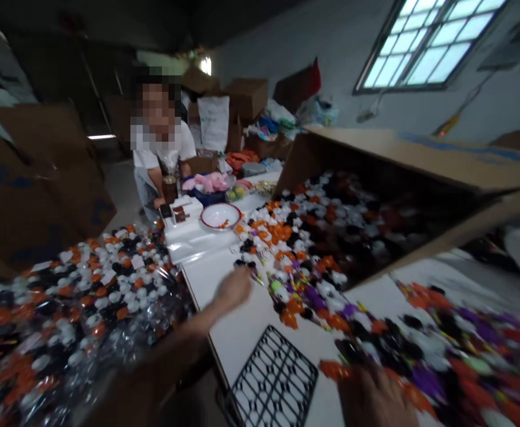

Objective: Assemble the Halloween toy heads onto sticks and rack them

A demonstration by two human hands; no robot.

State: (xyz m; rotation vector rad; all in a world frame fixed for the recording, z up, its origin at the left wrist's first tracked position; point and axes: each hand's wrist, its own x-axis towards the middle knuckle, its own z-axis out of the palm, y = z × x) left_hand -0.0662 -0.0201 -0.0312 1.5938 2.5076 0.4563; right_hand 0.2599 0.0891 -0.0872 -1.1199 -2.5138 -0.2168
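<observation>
My left hand (237,287) reaches over the white tabletop (206,270), its fingers curled closed. Small black and white plastic pieces (246,263) lie right at its fingertips; what it grips, if anything, I cannot make out. My right hand (377,394) is low at the front right, smeared by motion, among orange, black, white and purple pieces (428,350). An orange piece (335,370) is beside its fingers. Between my hands a black plastic lattice tray (277,379) rests on the table's front part.
A large cardboard box (442,160) lies on its side, spilling pieces onto the table. Bagged pieces (121,279) are heaped at left. A red-rimmed white plate (220,216) stands farther back, near a person (184,142) in a white shirt. Cardboard (32,190) stands at far left.
</observation>
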